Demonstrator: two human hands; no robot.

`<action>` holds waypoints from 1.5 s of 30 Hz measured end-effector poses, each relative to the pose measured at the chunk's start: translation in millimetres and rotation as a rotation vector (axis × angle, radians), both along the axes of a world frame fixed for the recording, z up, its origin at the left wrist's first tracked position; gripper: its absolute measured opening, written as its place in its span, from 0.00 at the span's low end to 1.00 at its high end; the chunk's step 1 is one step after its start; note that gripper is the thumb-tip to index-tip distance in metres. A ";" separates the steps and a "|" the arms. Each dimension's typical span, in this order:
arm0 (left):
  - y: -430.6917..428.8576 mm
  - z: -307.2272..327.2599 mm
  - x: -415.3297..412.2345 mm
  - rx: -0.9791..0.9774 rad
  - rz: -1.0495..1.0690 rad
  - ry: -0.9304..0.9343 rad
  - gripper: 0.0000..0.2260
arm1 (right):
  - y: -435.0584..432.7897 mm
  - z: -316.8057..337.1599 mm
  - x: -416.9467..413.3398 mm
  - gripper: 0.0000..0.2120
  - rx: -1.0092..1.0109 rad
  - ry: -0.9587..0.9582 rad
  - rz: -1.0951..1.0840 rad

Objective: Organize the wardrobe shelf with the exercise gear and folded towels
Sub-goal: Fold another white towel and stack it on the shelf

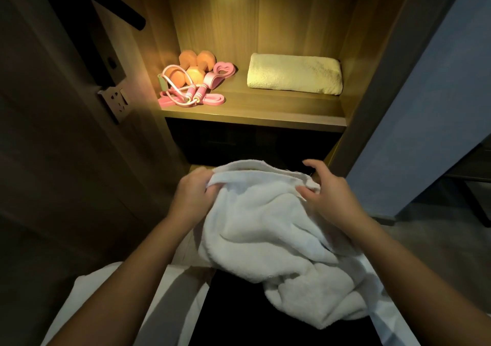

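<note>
Dim room, one open wooden wardrobe (265,13) lit warm from above; blue wall (425,106) to its right.

Nearest: a rumpled white towel (265,234), unfolded, draped across the person's lap and bunched low to the right.

Left hand (191,194) grips the towel's top left edge, fingers (210,186) curled round the hem and clamped on it. Right hand (329,197) is at the top right corner, fingers (312,164) spread apart and straight, thumb lying on the cloth; no grip seen.

Beyond the hands: the lit shelf (255,112), with a dark compartment below it.

On the shelf, left: orange dumbbells (191,67) in a cluster, a pink jump rope (186,93) looped over them, pink resistance bands (223,69) touching the heap.

On the shelf, right: a folded towel (293,73), pale yellow under the lamp, lying flat, apart from the gear.

Left wall: a socket (117,101).
</note>
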State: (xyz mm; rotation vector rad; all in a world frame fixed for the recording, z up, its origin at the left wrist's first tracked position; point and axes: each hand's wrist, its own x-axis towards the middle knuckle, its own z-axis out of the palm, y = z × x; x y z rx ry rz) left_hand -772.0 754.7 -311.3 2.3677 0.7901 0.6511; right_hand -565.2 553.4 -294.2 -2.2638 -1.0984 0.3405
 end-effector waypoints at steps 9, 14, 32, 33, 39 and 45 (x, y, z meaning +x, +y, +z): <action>-41.8 119.4 50.1 0.487 -0.390 0.015 0.06 | 25.7 100.8 -7.2 0.28 0.057 -0.069 0.346; -44.7 150.5 57.5 0.518 -0.423 0.013 0.06 | 20.2 121.4 -4.8 0.05 0.245 0.021 0.390; -61.8 67.0 40.4 0.180 -0.362 0.476 0.14 | -10.9 14.4 -8.4 0.06 -0.095 0.268 0.191; -58.7 51.0 34.3 0.159 -0.329 0.494 0.15 | -12.0 -3.6 -10.8 0.05 -0.114 0.230 0.120; -37.2 11.1 -1.1 -0.171 -0.252 0.305 0.11 | -8.1 -40.6 -12.9 0.10 -0.096 0.150 -0.074; -41.2 -2.8 -7.2 -0.470 -0.198 0.129 0.04 | -7.6 -50.6 -8.6 0.05 -0.075 0.134 -0.042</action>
